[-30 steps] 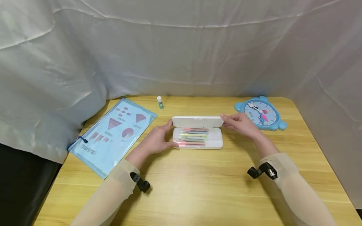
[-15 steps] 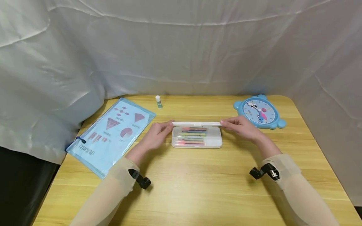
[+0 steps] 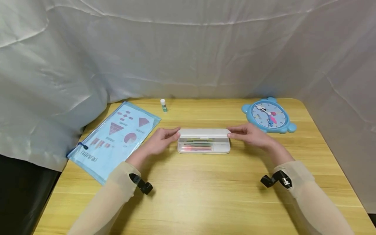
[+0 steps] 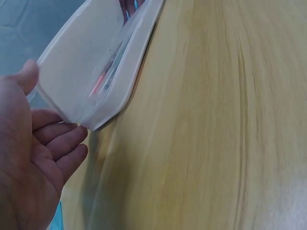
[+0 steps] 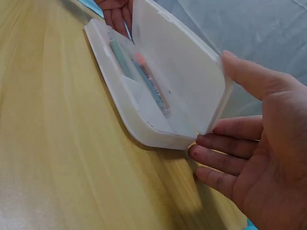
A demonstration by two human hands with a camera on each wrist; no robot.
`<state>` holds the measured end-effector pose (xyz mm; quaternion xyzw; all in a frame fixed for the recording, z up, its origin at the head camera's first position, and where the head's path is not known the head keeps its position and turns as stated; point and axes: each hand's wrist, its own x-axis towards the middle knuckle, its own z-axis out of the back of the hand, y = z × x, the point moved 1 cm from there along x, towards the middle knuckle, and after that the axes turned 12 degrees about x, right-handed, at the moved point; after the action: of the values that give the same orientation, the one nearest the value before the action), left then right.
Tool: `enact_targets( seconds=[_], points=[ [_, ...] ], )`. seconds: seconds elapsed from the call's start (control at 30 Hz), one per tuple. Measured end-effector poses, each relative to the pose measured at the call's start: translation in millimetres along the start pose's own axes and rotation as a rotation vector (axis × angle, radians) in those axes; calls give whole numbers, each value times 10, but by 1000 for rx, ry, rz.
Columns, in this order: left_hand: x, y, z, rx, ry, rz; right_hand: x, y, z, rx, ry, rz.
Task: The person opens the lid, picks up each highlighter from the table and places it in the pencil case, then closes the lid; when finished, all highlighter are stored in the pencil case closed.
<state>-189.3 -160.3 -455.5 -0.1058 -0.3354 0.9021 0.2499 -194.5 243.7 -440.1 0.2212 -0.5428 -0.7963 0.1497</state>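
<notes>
A white pencil case (image 3: 221, 148) lies on the wooden table with its lid (image 3: 204, 133) tilted partway over the tray. Several coloured pens (image 3: 196, 148) lie inside; the lid hides the rear ones in the head view. At the lid's left end, my left hand (image 3: 158, 141) holds its edge between thumb and fingers. My right hand (image 3: 249, 134) grips the opposite end the same way. In the right wrist view, the thumb presses the outer edge of the lid (image 5: 177, 57), with the other fingers near the hinge corner.
A blue zip folder (image 3: 120, 155) with printed charts lies to the left. Behind the case stands a small glue stick (image 3: 164, 106). A blue toy clock (image 3: 279, 119) sits at the back right, close beyond my right hand. Grey cloth (image 3: 188, 55) hangs behind the table.
The lid has swung forward and down from standing upright, now covering the rear pens. Both hands have turned with it, and my left thumb has moved from the tray to the lid.
</notes>
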Motion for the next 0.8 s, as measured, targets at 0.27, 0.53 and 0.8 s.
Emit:
enact_targets(
  seconds=[0.27, 0.53, 0.8],
  points=[
    [-35, 10, -12, -78, 85, 8, 11, -68, -58, 49, 33, 40],
    [-38, 28, -52, -2, 90, 18, -19, -151, -137, 13, 19, 150],
    [-44, 36, -71, 73, 80, 7, -60, -187, -229, -10, -41, 214]
  ],
)
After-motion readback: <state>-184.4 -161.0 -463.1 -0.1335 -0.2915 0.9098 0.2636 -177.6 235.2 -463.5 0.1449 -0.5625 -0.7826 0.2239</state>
